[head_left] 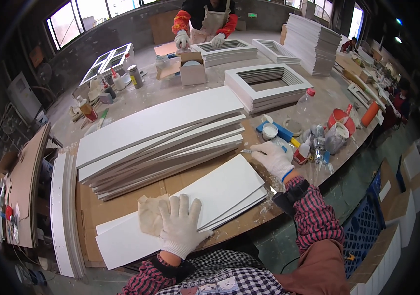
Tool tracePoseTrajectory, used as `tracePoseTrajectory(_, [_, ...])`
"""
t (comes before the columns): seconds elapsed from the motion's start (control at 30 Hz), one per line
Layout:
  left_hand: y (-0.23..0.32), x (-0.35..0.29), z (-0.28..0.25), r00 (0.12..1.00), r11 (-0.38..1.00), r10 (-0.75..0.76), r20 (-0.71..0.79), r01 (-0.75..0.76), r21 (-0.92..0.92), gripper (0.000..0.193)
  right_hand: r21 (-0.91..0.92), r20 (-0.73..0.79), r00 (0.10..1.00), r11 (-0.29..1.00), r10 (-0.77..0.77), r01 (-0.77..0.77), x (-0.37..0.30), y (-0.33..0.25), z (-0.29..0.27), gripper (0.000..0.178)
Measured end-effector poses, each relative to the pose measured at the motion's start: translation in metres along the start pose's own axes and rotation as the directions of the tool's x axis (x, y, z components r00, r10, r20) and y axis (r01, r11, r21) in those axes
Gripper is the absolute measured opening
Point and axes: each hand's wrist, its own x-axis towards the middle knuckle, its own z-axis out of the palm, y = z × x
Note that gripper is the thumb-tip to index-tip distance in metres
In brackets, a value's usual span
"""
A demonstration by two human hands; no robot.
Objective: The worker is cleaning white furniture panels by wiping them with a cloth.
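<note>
My left hand (183, 223), in a white knit glove, lies with fingers spread on a white board (227, 187) at the top of a small fanned pile. A crumpled tan cloth or paper (149, 215) sits beside its fingers, partly under them. My right hand (271, 158), also gloved, is closed at the right end of the boards. From its fingertips pokes a small thin blade-like tool (246, 151); most of it is hidden in the glove. Beyond my hands rises a larger stack of long white boards (166, 128). Brown cardboard (89, 223) lies underneath.
An open white tub (269, 131), a red bucket (341, 122) and several bottles crowd the table's right side. White frames (269, 83) are stacked farther back. Across the table a co-worker's gloved hands (217, 41) touch another frame stack. A blue crate (362, 236) stands low at right.
</note>
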Motion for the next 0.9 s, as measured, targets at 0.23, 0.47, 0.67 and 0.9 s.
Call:
tracePoseTrajectory(0.23, [0.001,0.001,0.0,1.0,1.0,0.006,-0.016,-0.006,-0.004,0.079,0.231,-0.002,0.985,0.959,0.171,-0.166,-0.003,-0.001,0.01,0.034])
tracePoseTrajectory(0.47, [0.0,0.0,0.0,0.998,1.0,0.001,0.064,-0.002,0.025,0.081,0.283,0.225,0.872,0.827,0.436,-0.486,0.006,-0.041,-0.001,0.05])
tracePoseTrajectory(0.67, [0.003,0.002,-0.003,0.998,1.0,0.005,0.057,-0.007,0.027,0.078,0.117,0.179,0.9,0.9,0.397,-0.42,0.021,-0.025,0.019,0.053])
tracePoseTrajectory(0.9, [0.0,0.002,-0.003,0.999,1.0,0.009,0.052,-0.01,0.014,0.078,0.195,0.117,0.869,0.847,0.481,-0.495,0.007,-0.015,0.009,0.047])
